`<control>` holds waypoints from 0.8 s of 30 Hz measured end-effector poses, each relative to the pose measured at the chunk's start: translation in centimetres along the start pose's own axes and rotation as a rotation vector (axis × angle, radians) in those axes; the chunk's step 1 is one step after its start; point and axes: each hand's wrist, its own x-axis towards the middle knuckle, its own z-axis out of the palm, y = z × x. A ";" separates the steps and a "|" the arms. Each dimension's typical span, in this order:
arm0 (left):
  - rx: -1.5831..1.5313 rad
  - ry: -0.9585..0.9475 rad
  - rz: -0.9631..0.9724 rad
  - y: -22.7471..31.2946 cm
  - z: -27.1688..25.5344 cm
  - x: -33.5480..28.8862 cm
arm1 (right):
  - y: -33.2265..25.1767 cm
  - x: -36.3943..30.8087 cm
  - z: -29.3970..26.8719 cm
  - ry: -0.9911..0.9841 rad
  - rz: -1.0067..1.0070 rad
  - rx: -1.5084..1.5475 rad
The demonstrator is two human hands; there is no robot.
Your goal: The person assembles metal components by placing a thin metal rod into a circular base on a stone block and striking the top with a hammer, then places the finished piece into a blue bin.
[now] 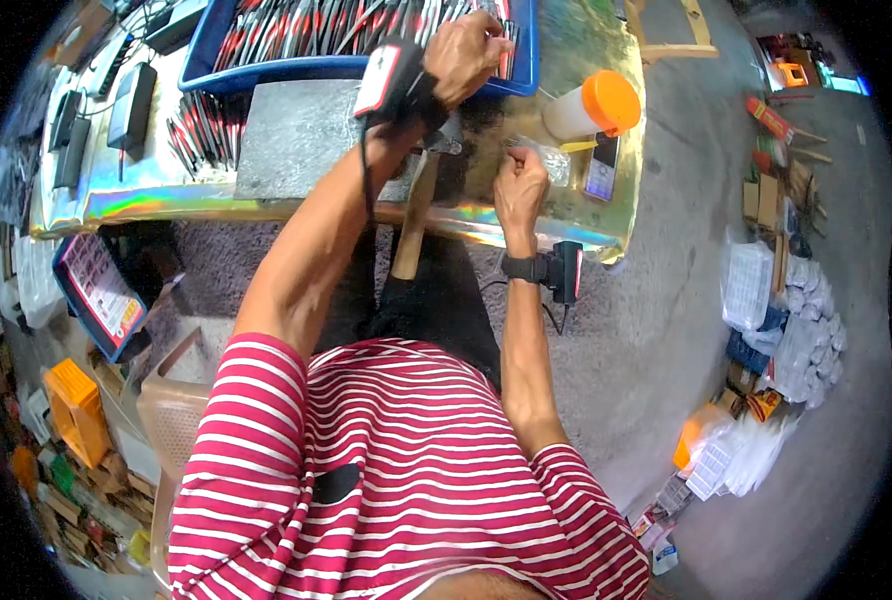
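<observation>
My left hand (463,60) is over the right part of a blue tray (296,73), its fingers curled in; what they hold, if anything, is hidden. The tray is packed with slim red, black and silver pieces (311,32). My right hand (522,192) rests at the table's near right, fingers pressed together beside a small clear plastic bag (556,165); I cannot make out what is in them. Between my arms a hammer with a wooden handle (413,225) juts over the table edge, its head partly behind my left wrist. A flat grey plate (291,140) lies under my left forearm.
Right of my right hand stand a white jar with an orange lid (606,103) and a phone (601,168). More slim red and black pieces (206,130) lie left of the plate, near dark boxes (133,106). Bags and cartons (746,280) sit on the floor at right.
</observation>
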 end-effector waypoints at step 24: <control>-0.145 0.598 -0.592 -6.2 -23.0 -17.1 | 4.5 3.8 1.7 -0.017 -0.203 -0.707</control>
